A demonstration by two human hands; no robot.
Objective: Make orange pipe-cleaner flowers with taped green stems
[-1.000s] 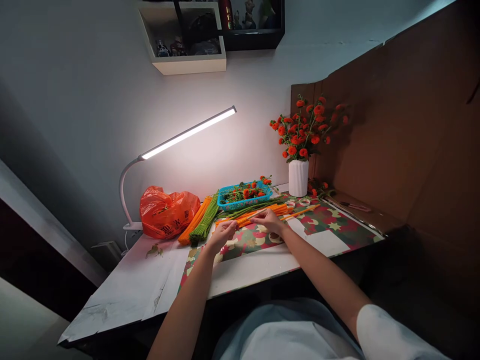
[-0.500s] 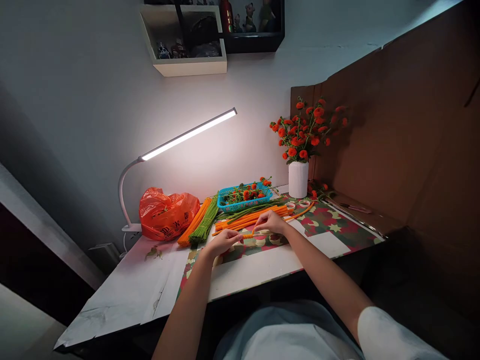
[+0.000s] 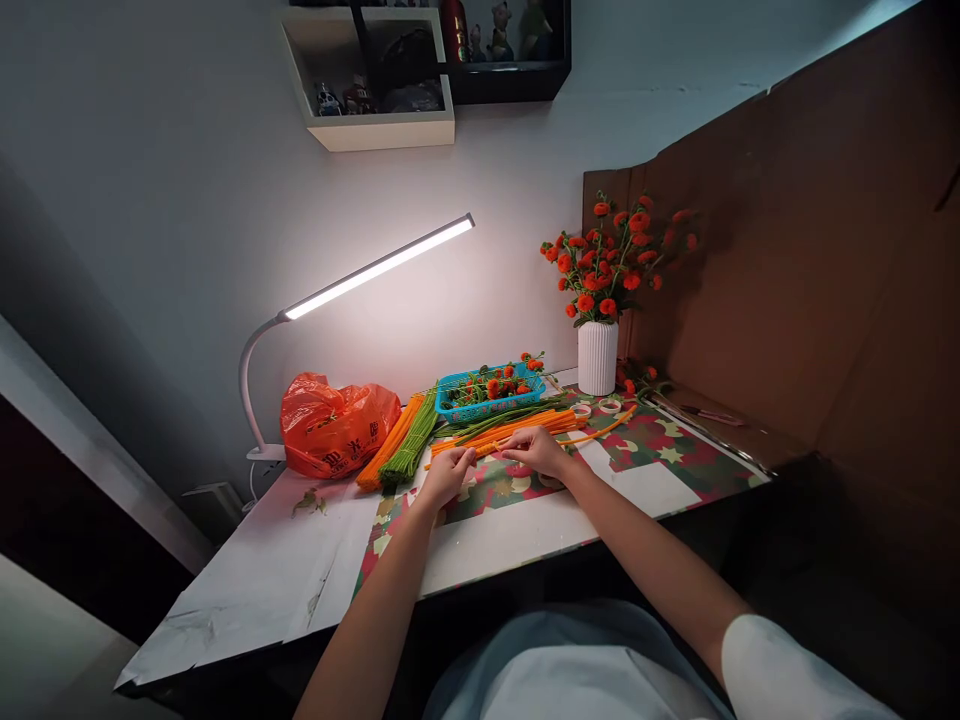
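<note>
My left hand (image 3: 448,476) is closed in a pinch at the near left end of the orange pipe cleaner bundle (image 3: 559,421). To its right, my right hand (image 3: 538,451) has thumb and fingers pinched together, palm down. Between the fingertips runs a short length of orange pipe cleaner (image 3: 489,450), hard to tell apart from the bundle just behind it. A longer orange pipe cleaner (image 3: 611,427) trails off to the right of my right hand. The fingers hide the ends of what they hold.
Behind the hands stands a blue basket (image 3: 489,411) of orange flowers. Orange and green pipe cleaner bundles (image 3: 409,450) lie left, beside an orange plastic bag (image 3: 337,430). A lit lamp (image 3: 382,266), a white vase (image 3: 598,360) of flowers, tape rolls (image 3: 610,405) and a cardboard wall (image 3: 750,270) surround the desk.
Both hands have moved: the left slightly left, the right slightly down and left. The wound orange coil on a thin stick, plain between them before, now sits higher, against the bundle.
</note>
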